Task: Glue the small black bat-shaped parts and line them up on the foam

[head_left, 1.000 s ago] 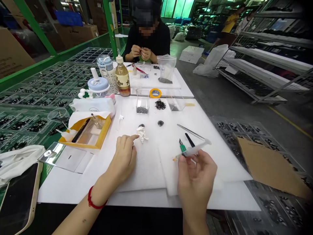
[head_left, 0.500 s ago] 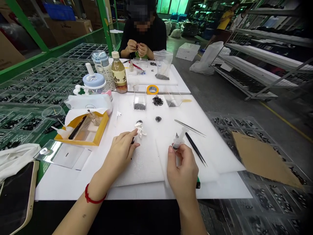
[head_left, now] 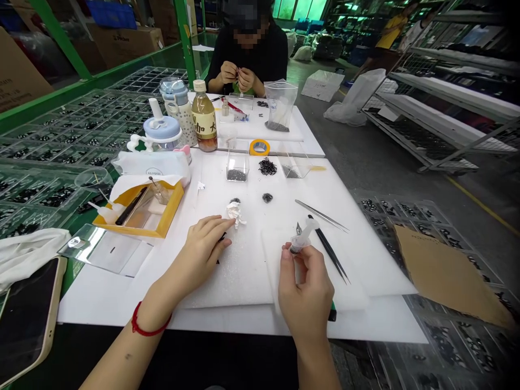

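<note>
My right hand point(head_left: 305, 281) is closed around a clear plastic syringe point(head_left: 304, 237), its pale plunger pointing up and away. My left hand point(head_left: 205, 246) rests low over the white foam sheet point(head_left: 247, 281), thumb and fingers closed around a small black piece point(head_left: 222, 236) that they mostly hide. Just past those fingertips lies a crumpled white tissue point(head_left: 235, 213), with a few tiny black bits point(head_left: 235, 200) behind it. Black tweezers point(head_left: 330, 252) lie right of the syringe, and silver tweezers point(head_left: 320, 214) lie beyond them. A pointed metal tip point(head_left: 298, 228) shows beside the syringe.
Small black parts point(head_left: 267, 167) are heaped near a clear box point(head_left: 237, 170) and yellow tape point(head_left: 259, 147). A yellow tray point(head_left: 162, 227), a drink bottle point(head_left: 205, 122) and a phone point(head_left: 28, 314) are on the left. Opposite sits a person point(head_left: 247, 59) handling something small.
My view has turned slightly, so most of the scene sits a little further right. Both hands keep nearly the same places and holds; the syringe leans slightly more to the right.
</note>
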Action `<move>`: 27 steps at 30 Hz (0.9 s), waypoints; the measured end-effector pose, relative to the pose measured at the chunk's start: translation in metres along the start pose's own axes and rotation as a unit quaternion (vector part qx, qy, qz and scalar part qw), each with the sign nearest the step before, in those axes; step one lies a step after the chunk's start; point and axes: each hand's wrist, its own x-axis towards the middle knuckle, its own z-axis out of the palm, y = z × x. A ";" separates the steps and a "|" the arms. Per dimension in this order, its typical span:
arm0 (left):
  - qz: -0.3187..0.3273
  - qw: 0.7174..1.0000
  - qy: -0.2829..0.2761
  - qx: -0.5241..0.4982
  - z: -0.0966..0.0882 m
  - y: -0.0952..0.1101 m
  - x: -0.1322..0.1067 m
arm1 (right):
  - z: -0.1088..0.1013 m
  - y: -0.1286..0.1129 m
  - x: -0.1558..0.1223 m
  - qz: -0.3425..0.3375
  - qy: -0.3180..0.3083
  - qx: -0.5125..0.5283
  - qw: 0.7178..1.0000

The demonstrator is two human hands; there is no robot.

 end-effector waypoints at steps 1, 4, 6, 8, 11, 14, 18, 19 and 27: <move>0.000 1.000 -0.006 -0.003 -0.001 0.000 0.000 | 0.000 0.000 0.000 -0.002 0.000 0.001 1.000; 0.003 1.000 -0.024 -0.012 -0.004 0.001 -0.002 | 0.000 0.000 -0.001 -0.006 0.002 0.003 1.000; 0.004 0.999 -0.030 -0.018 -0.005 0.001 -0.003 | -0.001 -0.001 -0.001 -0.007 0.002 0.004 1.000; 0.001 0.999 -0.029 -0.027 -0.005 0.001 -0.003 | -0.001 -0.002 -0.002 -0.005 -0.001 0.005 1.000; -0.018 0.999 -0.005 -0.044 -0.003 0.000 -0.004 | -0.002 -0.002 -0.003 -0.005 -0.001 0.006 1.000; -0.056 0.996 0.047 -0.055 -0.002 -0.001 -0.005 | -0.002 -0.002 -0.003 -0.008 0.001 0.004 1.000; -0.081 0.992 0.086 -0.044 -0.008 -0.003 -0.011 | -0.001 -0.001 -0.003 -0.012 0.002 0.002 1.000; -0.083 0.992 0.086 -0.037 -0.010 -0.003 -0.013 | -0.001 -0.001 -0.003 -0.012 0.001 0.003 1.000; -0.098 0.991 0.087 -0.007 -0.010 -0.006 -0.016 | 0.000 0.001 -0.004 -0.016 0.005 0.013 1.000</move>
